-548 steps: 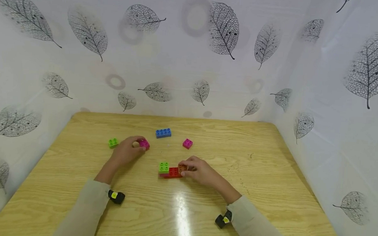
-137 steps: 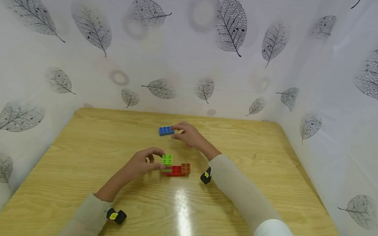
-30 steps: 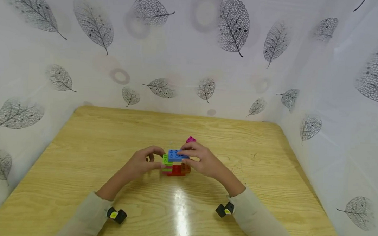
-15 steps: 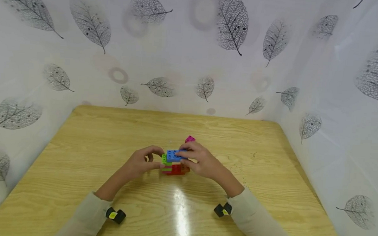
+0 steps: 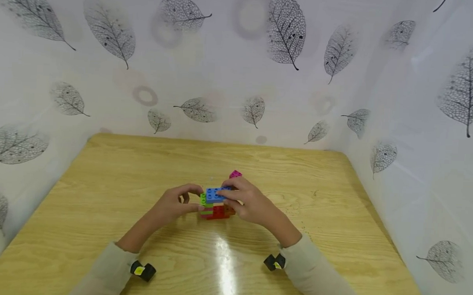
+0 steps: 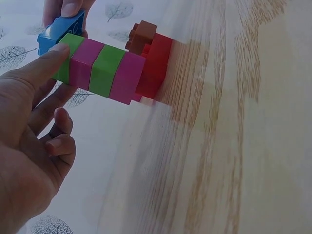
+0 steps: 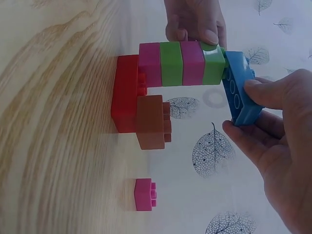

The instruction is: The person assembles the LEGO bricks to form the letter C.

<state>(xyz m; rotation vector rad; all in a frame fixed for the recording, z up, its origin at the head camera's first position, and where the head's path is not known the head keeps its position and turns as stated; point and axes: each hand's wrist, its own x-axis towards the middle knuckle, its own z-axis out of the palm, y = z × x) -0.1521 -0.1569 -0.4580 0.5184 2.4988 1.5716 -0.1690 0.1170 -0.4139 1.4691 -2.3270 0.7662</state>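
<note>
A tower of pink and green toy bricks point(image 7: 170, 64) rises from one end of a red brick point(image 7: 125, 92); a brown brick point(image 7: 150, 122) sits on the other end. My left hand point(image 5: 168, 207) pinches the tower's top green brick point(image 6: 73, 43) between thumb and fingers. With thumb and fingers, my right hand point(image 5: 254, 203) grips a blue brick point(image 7: 240, 83) at the tower's top. One end of it meets the green brick's studs, slightly tilted; the rest overhangs above the brown brick. Whether the studs are pressed in, I cannot tell.
A loose pink brick point(image 5: 235, 174) lies on the wooden table point(image 5: 140, 161) just behind my right hand. Leaf-patterned white sheeting point(image 5: 219, 76) encloses the table's back and sides. Each sleeve cuff carries a small black device point(image 5: 143, 271).
Earlier, loose green and pink bricks joined the tower. My right hand then brought the blue brick from the table's back to the tower top. Over the last second, both hands have barely moved.
</note>
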